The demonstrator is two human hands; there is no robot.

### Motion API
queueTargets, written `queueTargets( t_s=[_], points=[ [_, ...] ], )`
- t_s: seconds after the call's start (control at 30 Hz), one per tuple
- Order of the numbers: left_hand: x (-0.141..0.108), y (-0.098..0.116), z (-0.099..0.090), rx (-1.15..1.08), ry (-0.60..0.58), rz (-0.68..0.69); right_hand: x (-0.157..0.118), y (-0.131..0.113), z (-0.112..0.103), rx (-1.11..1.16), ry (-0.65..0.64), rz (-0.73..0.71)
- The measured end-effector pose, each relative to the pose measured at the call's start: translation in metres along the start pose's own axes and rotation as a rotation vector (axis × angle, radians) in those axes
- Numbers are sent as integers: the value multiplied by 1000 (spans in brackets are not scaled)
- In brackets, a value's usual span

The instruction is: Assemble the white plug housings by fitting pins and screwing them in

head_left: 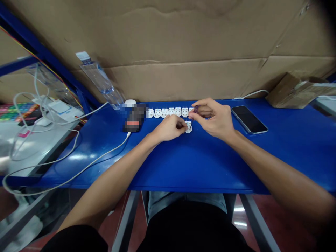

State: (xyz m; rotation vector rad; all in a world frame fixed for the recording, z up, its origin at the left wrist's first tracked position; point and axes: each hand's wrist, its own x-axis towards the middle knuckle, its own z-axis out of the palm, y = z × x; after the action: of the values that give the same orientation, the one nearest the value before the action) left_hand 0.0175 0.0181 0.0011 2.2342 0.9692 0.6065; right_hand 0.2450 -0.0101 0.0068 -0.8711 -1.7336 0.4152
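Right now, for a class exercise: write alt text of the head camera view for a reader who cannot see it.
Two bare hands work at a blue bench: the left hand is on a small white plastic block, and the fingers of the right hand hold a purple-handled screwdriver to it. A row of matching blocks lies behind, a smartphone to the right.

My bare left hand [168, 127] was arched palm-down, its curled fingertips [183, 123] reaching toward my bare right hand [214, 119]. The right hand was turned inward just beside it, thumb and forefinger pinched together, the other fingers loosely curled. My long, bare left forearm [112, 175] and bare right forearm [275, 164] slanted inward from either side, meeting the hands at gently bent wrists.
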Motion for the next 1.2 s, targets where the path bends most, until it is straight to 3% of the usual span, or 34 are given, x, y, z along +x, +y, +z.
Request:
queueTargets(
  t_s=[0.43,0.67,0.97,1.2],
  points=[
    [-4,-5,-20,6,-8,147,-6,5,-7,108,-197,-17],
    [-2,-13,-16,-12,-72,190,-5,8,-7,169,-240,21],
    [2,-26,-11,-18,-82,177,0,0,-10,186,-234,119],
    [2,-27,-8,-31,-58,215,-5,-8,3,-65,-43,90]
  ],
)
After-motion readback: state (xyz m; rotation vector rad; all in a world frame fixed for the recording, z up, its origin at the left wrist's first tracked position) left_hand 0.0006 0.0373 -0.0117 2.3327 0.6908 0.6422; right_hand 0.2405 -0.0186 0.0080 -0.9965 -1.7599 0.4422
